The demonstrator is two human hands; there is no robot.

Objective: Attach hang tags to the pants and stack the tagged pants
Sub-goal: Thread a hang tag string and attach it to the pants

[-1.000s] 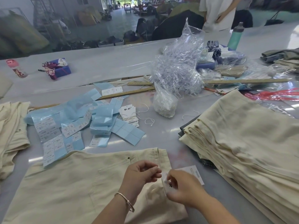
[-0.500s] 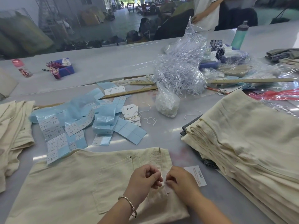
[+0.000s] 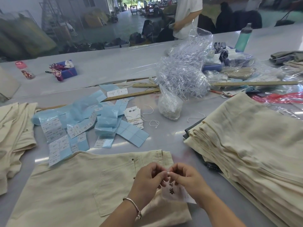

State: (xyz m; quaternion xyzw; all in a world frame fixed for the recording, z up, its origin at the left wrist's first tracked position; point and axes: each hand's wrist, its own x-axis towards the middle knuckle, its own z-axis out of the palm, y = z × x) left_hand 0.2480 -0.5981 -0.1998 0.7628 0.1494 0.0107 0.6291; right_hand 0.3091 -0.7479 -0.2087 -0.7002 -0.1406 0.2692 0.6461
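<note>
- Your left hand (image 3: 150, 177) and right hand (image 3: 185, 179) pinch the tag string ends together, low centre.
- Keep the hang tag (image 3: 173, 191) over the pants (image 3: 73, 185); seat the fastener fully.

Left hand (image 3: 148, 178) and right hand (image 3: 188, 179) raised together, fingertips pinched, touching

pants (image 3: 78, 182) under my hands: cream woven cloth, matt, faint twill. hang tag (image 3: 173, 191): white paper, smooth. table (image 3: 165, 133): grey, glossy. my bracelet (image 3: 133, 206): polished metal. rulers (image 3: 132, 95): bare wood. bag (image 3: 183, 76): clear crinkled plastic.
</note>
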